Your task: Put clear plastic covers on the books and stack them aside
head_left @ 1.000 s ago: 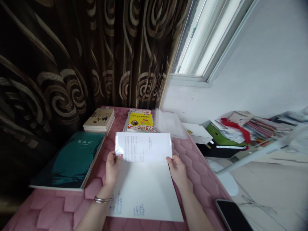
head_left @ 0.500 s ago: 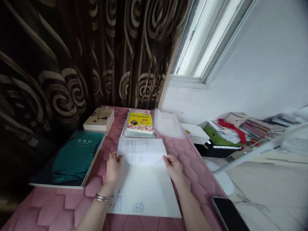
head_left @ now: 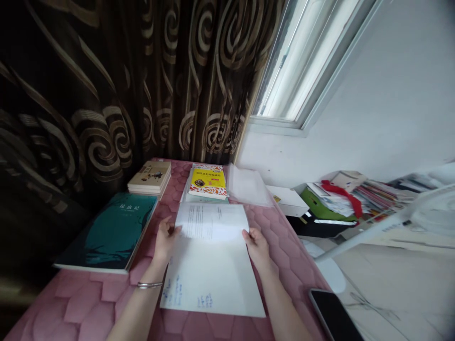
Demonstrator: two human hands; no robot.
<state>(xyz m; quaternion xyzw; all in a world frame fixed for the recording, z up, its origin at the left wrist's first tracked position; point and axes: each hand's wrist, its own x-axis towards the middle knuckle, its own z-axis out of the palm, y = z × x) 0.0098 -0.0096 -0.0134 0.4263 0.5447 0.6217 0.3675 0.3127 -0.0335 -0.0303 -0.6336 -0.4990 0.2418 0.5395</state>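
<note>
Between my hands is a sheet of paper (head_left: 216,274), white with blue handwriting near its lower left. Its far part is lifted or folded, showing a band of printed text. My left hand (head_left: 166,237) pinches the left edge with the thumb on top, a silver bangle on its wrist. On the opposite edge, my right hand (head_left: 256,244) grips in the same way. Whether there is one sheet or several cannot be made out. Just beyond the paper lies a yellow, white and orange book (head_left: 208,181) on top of other books or papers.
A large teal book (head_left: 106,232) and a stack of small tan books (head_left: 150,177) lie at left on the pink padded cover (head_left: 81,298). Clear plastic sheets (head_left: 249,184) lie at the back. A phone (head_left: 336,312) rests at the right edge, near a white fan (head_left: 373,227).
The view has shifted slightly. Both hands keep their hold on the paper's edges, and the far printed part looks a little more curved at its right side.
</note>
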